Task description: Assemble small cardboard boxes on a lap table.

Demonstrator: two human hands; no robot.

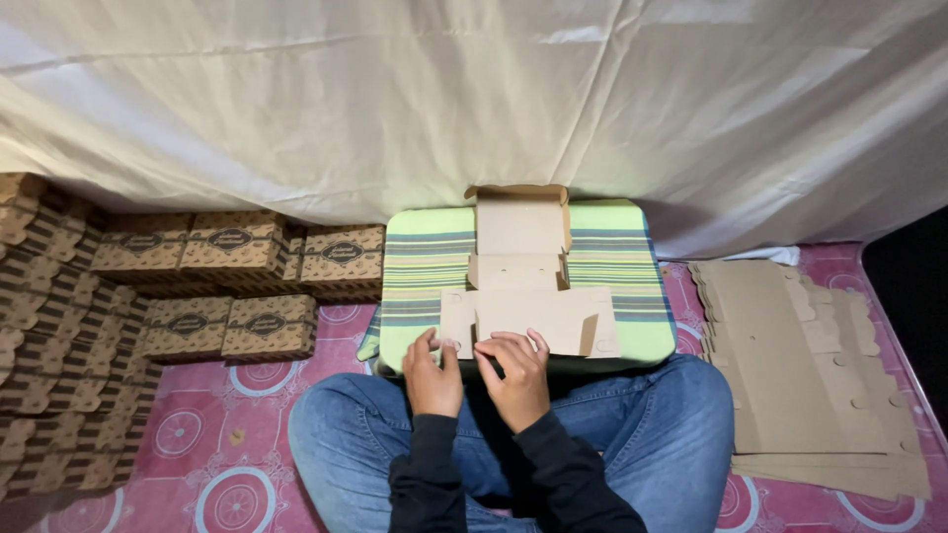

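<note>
- cardboard box blank (528,286), partly folded, lies on a green striped cushion (425,257) just beyond the crossed legs in jeans (642,424).
- left hand (432,375) pinches the blank's near left edge, fingers closed on it.
- right hand (518,375) presses its near edge, fingers curled over the card.
- folded printed boxes (232,247) stacked at left; flat blanks (800,375) piled at right.
</note>
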